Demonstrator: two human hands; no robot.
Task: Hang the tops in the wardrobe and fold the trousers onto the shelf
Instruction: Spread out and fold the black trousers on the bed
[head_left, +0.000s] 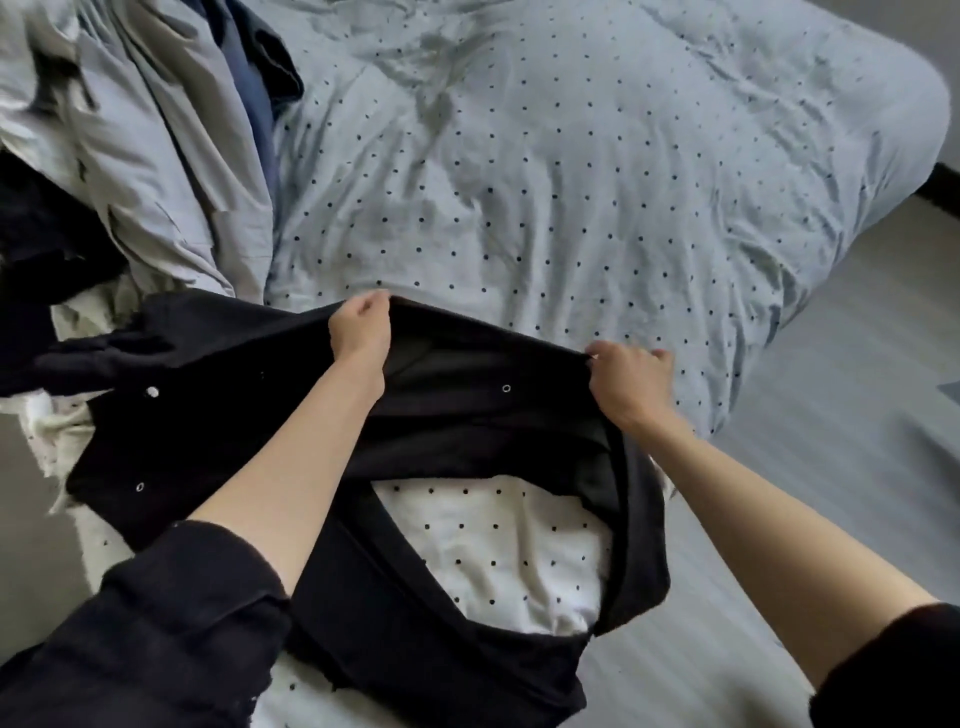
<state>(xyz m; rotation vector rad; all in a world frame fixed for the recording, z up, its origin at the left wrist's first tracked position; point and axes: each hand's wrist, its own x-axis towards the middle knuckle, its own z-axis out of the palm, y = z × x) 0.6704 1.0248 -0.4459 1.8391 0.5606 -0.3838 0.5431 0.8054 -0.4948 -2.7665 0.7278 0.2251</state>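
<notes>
Over a dotted duvet (571, 182) both hands, left (361, 332) and right (631, 382), pinch the black top's (218, 415) far edge, its length running leftward, nearer the left.

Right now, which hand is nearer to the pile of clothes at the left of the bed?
Left. The left hand grips the black garment edge close beside the pile. The right hand grips the same edge farther out, toward the bed's open side.
</notes>
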